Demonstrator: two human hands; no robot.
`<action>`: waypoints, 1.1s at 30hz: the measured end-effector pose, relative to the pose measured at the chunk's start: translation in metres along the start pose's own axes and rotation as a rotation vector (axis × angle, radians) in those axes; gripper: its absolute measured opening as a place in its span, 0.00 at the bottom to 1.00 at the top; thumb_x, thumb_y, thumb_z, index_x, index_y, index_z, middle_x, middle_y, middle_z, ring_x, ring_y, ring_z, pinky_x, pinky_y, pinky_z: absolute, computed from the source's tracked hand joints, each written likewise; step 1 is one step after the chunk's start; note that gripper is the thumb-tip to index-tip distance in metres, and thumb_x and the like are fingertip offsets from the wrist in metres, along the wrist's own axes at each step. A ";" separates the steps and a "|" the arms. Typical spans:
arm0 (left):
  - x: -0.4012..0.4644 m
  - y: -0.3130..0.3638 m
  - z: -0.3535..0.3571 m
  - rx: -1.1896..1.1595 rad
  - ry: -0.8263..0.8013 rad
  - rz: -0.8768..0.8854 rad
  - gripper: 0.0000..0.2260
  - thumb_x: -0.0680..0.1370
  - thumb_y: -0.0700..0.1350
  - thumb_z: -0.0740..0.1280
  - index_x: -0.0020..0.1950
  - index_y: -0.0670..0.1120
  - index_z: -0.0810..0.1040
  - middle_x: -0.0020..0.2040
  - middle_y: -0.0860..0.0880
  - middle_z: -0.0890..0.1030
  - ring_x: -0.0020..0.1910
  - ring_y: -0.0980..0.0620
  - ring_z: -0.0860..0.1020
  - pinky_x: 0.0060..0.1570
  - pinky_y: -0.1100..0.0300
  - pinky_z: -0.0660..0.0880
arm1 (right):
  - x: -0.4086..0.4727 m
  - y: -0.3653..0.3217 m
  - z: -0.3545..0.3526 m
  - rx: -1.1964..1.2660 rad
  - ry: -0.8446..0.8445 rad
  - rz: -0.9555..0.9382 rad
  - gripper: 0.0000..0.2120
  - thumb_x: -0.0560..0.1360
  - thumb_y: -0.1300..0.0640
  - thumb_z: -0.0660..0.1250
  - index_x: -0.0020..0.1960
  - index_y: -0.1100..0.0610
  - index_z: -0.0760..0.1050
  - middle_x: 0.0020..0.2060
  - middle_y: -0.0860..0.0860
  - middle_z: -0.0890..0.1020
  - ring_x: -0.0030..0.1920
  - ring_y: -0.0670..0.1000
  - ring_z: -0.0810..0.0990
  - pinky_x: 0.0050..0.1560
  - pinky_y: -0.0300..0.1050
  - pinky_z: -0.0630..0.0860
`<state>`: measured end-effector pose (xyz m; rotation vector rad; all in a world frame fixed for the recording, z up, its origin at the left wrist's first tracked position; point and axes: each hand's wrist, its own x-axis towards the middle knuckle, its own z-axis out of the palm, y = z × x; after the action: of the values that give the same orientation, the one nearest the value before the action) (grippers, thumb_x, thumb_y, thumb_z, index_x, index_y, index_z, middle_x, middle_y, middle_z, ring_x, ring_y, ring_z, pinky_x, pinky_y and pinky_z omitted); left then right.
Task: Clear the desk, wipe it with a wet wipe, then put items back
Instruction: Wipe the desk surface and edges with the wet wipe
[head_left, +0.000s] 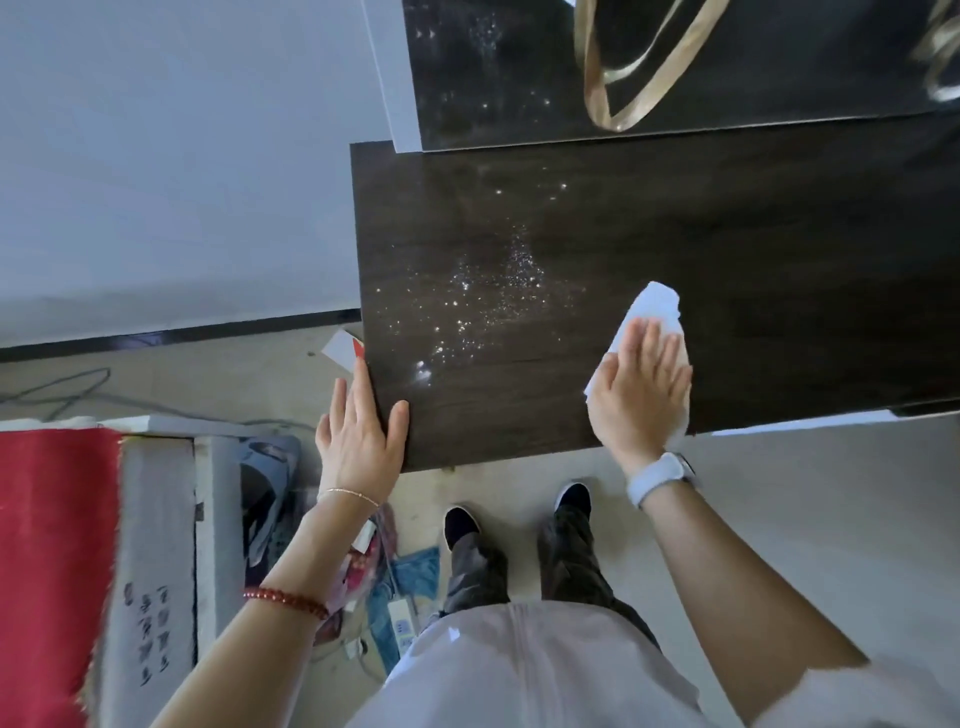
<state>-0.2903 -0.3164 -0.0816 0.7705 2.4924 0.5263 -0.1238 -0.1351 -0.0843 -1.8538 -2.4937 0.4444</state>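
Both hands flat, fingers straight — left (358, 441), right (641, 387).

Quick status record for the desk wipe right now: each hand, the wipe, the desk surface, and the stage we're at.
left hand: flat on the desk's near left corner, thumb on top, holding nothing
right hand: fingers straight, pressing the wet wipe down
wet wipe: white, spread on the desk under the palm
desk: dark wood, top bare, droplets glinting left of the wipe
stage: wiping
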 end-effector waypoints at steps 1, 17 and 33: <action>0.000 -0.001 0.000 -0.007 -0.004 0.000 0.27 0.80 0.52 0.51 0.74 0.47 0.43 0.76 0.49 0.53 0.74 0.48 0.49 0.70 0.45 0.50 | -0.002 -0.020 0.004 0.023 0.004 -0.036 0.25 0.79 0.53 0.44 0.74 0.56 0.49 0.75 0.55 0.52 0.75 0.57 0.47 0.72 0.58 0.45; 0.036 0.007 -0.012 0.011 0.025 0.069 0.26 0.80 0.50 0.51 0.74 0.47 0.46 0.76 0.48 0.53 0.74 0.48 0.49 0.71 0.46 0.52 | 0.053 -0.062 0.001 0.017 0.000 -0.132 0.25 0.79 0.54 0.48 0.75 0.57 0.47 0.75 0.56 0.51 0.75 0.56 0.46 0.73 0.57 0.46; 0.110 0.044 -0.024 0.067 0.027 0.014 0.25 0.80 0.50 0.49 0.74 0.47 0.45 0.76 0.47 0.49 0.74 0.49 0.48 0.71 0.42 0.49 | 0.085 -0.104 0.006 -0.044 0.020 -0.413 0.27 0.75 0.51 0.47 0.72 0.60 0.59 0.71 0.58 0.65 0.71 0.60 0.61 0.68 0.60 0.61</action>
<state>-0.3649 -0.2219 -0.0767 0.8124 2.5432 0.4628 -0.2483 -0.0837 -0.0810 -1.2868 -2.7873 0.3563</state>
